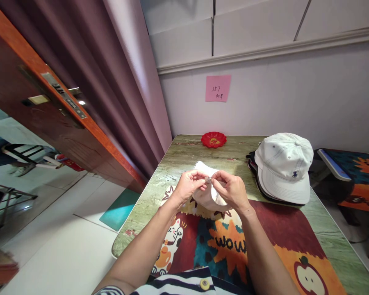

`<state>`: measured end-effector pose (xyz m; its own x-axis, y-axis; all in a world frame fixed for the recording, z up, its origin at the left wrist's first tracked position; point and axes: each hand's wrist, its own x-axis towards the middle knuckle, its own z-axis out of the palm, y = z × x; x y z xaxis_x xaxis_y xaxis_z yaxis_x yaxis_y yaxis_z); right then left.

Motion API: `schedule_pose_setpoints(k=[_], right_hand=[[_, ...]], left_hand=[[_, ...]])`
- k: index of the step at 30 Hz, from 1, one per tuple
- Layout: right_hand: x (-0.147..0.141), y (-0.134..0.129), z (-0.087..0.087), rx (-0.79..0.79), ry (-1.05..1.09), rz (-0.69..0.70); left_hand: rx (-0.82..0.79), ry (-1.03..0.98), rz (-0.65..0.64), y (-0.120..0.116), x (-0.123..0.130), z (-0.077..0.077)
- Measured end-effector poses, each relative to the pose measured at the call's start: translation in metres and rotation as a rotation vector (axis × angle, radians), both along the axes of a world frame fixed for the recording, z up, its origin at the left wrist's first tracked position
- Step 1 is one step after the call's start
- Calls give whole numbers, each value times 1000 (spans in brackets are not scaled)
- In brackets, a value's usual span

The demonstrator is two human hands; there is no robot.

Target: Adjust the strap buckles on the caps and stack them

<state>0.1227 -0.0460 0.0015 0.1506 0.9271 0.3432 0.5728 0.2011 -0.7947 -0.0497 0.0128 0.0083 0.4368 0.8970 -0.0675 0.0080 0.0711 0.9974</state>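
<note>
Fingertips of my left hand (188, 187) and my right hand (233, 190) meet in a pinch over a white cap (203, 200). Between them is a small greyish piece at the cap's edge, perhaps its strap or buckle; the detail is too small to tell. Part of the cap is hidden behind my fingers. It rests over a colourful printed mat (199, 241) on the wood-patterned table. To the right of my right hand sits a stack of caps, topped by a white cap (284, 164) with a small dark emblem.
A red scalloped dish (213, 139) stands at the table's (184, 149) back edge. A pink note (218, 88) is stuck on the wall. To the left are a purple curtain (132, 82) and an open wooden door (89, 135). Another mat-covered surface (364, 180) lies at right.
</note>
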Motion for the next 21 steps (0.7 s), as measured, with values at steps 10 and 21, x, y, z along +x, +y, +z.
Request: schedule_pose_setpoints(k=[10,21], right_hand=[[2,3,-6,3,100,37],[4,5,-10,-8,237,61]], left_hand=[[2,-12,-4,0,1,2],[49,-24,-2,-2,2,2]])
